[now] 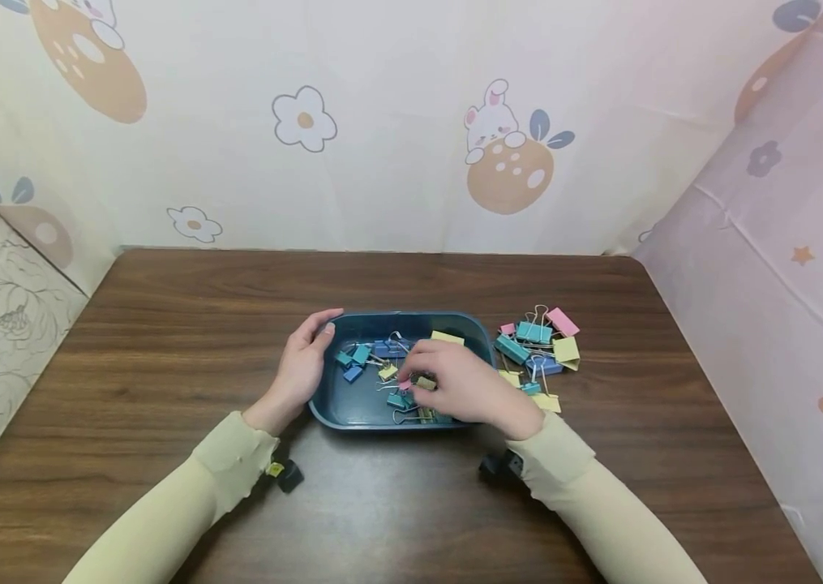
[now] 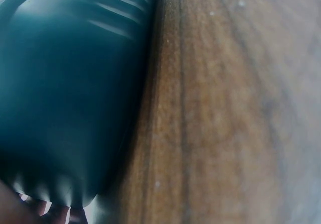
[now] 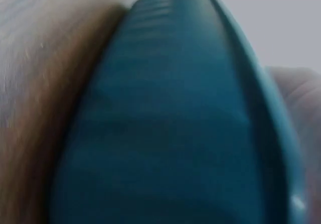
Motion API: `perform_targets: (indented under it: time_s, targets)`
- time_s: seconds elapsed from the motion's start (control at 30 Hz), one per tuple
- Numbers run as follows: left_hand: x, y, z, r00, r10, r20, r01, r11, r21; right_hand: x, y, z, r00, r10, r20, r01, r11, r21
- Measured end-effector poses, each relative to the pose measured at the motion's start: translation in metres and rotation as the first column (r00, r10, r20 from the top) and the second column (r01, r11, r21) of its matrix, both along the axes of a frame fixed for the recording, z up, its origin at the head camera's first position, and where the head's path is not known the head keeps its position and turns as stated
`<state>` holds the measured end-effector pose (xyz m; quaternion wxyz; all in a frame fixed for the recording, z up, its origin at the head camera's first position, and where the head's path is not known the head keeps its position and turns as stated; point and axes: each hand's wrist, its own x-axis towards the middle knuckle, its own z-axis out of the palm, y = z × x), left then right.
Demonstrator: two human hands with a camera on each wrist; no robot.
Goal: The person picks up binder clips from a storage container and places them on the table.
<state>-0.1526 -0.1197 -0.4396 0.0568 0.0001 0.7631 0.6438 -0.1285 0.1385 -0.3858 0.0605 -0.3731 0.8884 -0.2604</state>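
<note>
A dark blue plastic tray holds several binder clips in blue, teal, yellow and pink. My left hand grips the tray's left end, thumb at the rim and fingers along the outer wall. In the left wrist view, fingertips show beyond the tray wall. Over the right half of the tray, my right hand reaches down with bent fingers among the clips. A pink binder clip and a yellow binder clip lie at its fingertips; I cannot tell whether it pinches one.
Just right of the tray, a pile of binder clips in teal, pink, yellow and blue lies on the brown wooden table. Patterned curtains hang behind the table and along its right side. Wrist cameras sit below both cuffs.
</note>
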Motion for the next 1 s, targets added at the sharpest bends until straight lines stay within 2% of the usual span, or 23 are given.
perform_targets:
  time_s: [0.2,0.47,0.63,0.77,1.0]
  targets:
    - [0.000,0.000,0.001,1.000,-0.003,0.002,0.003,1.000,-0.004,0.004,0.038,0.009,0.995,-0.097,-0.022,0.095,0.992,-0.077]
    - [0.001,-0.001,0.001,1.000,-0.004,0.011,0.004,1.000,0.000,0.009,0.094,0.007,0.965,-0.219,-0.142,0.195,0.966,-0.167]
    - [0.000,-0.001,0.001,1.000,-0.004,0.012,0.004,1.000,0.004,0.017,0.125,0.006,0.933,-0.324,-0.159,0.306,0.944,-0.125]
    - [0.000,-0.001,0.000,1.000,-0.001,0.011,0.001,1.000,-0.003,0.022,0.140,0.002,0.912,-0.391,-0.124,0.387,0.920,-0.055]
    - [0.000,-0.001,0.001,1.000,0.000,0.014,0.000,1.000,-0.013,0.025,0.148,-0.013,0.916,-0.382,-0.125,0.386,0.922,0.012]
